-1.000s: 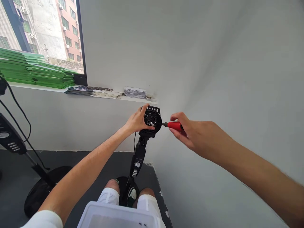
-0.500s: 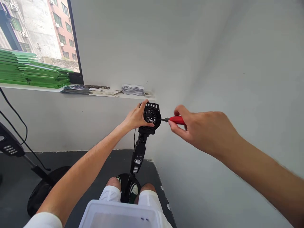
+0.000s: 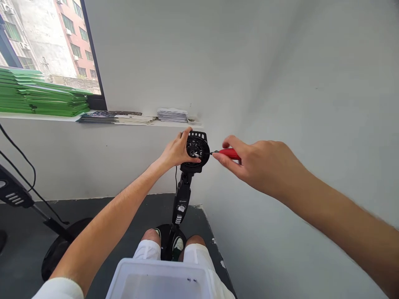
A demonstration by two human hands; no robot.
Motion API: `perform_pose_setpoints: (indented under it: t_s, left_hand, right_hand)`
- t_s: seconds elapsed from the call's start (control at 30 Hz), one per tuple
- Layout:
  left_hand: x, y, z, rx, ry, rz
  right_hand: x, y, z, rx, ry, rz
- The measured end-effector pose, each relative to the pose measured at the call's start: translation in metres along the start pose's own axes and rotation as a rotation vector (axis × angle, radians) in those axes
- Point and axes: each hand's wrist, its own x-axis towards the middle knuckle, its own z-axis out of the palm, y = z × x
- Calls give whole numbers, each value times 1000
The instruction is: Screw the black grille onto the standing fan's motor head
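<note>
A black round motor housing tops the stand of a pedestal fan, its inner parts facing up toward me. Around the housing's left side my left hand is wrapped, thumb across the front and fingers at the top. Just to the right, my right hand grips a screwdriver by its red handle. The thin shaft points left, and its tip is at the housing's right edge; whether it sits in a screw cannot be made out.
A white plastic tray with two small screws rests on my lap. Another fan stand is at the left. The windowsill bears green folders and paper stacks. Grey walls close in ahead and right.
The view has shifted slightly. My right hand's fingers have moved forward along the screwdriver toward its shaft. My left hand keeps its hold on the motor housing.
</note>
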Motion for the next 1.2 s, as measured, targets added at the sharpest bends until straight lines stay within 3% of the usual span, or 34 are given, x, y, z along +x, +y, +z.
perform_pose_setpoints:
  t_s: [0.07,0.17,0.3,0.47,0.63,0.77,0.93,1.07,1.2]
  left_hand:
    - [0,0,0,-7,6,3]
    - [0,-1,1,-19,15,9]
    - [-1,-1,1,-31,21,21]
    - [-1,-2,1,-42,25,25]
    - [-1,-4,2,-35,33,40]
    - [-1,-4,2,-32,35,36]
    - [-1,-4,1,-25,28,28]
    - [-2,-3,1,-21,22,19]
    - [-2,-2,0,-14,20,12]
  right_hand:
    - [0,0,0,24,-23,-28]
    - [1,1,-1,-66,-37,48]
    - [2,3,-1,112,-108,-24]
    - [3,4,-1,-51,0,110]
    - [4,9,-1,81,-75,13]
    - [2,9,0,-85,-29,132]
    - [2,8,0,65,-108,20]
    - [4,5,-3,-26,-43,88]
    - [4,2,-6,94,-143,8]
